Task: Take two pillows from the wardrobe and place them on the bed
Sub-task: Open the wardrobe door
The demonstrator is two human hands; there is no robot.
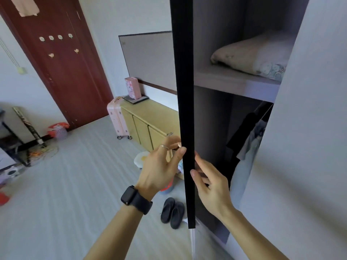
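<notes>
The right hand (212,188) pinches the tall black-edged wardrobe door (185,91) between thumb and curled fingers. The left hand (159,169) curls against the door's left side. Farther right, a cream fabric pillow (249,55) lies on the grey upper shelf (234,82).

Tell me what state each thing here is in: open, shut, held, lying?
wardrobe door, open, held by both hands.
left hand, gripping the door's edge.
right hand, gripping the door's edge.
pillow, lying on the upper shelf.
clothes, hanging underneath.
red door, shut.
suitcase, upright, closed.
</notes>
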